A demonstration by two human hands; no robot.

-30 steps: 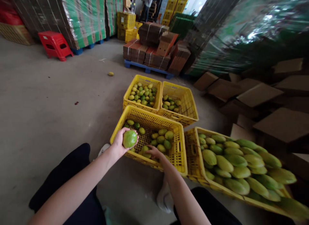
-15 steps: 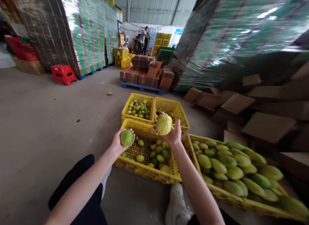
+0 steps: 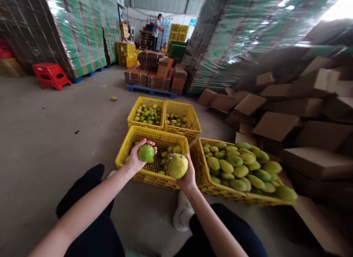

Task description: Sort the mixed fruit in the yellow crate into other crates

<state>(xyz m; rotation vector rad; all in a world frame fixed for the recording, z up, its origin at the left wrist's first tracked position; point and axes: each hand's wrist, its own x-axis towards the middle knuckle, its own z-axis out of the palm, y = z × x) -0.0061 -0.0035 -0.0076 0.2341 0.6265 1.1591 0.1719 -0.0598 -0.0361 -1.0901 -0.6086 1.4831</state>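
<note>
My left hand [image 3: 135, 156] holds a round green fruit [image 3: 146, 153] over the left part of the near yellow crate [image 3: 154, 180]. A larger, yellowish bumpy fruit [image 3: 178, 166] rests in my right hand [image 3: 189, 178], at that crate's right front corner. Smaller green and yellow fruits [image 3: 170, 149] lie inside the crate, partly hidden by my hands. To the right, a long yellow crate [image 3: 202, 183] is heaped with large oval fruits [image 3: 241, 171].
Two yellow crates with fruit [image 3: 149, 113] stand behind. Flattened cartons on a blue pallet [image 3: 151, 90], a red stool [image 3: 51, 76] and wrapped stacks are farther back. Cardboard boxes [image 3: 275, 125] pile up at right. A person [image 3: 156, 30] stands far back.
My right hand has lowered with the yellowish fruit, from over the crate's back right to its front right corner. My left hand still holds the green fruit. The view has turned slightly right.
</note>
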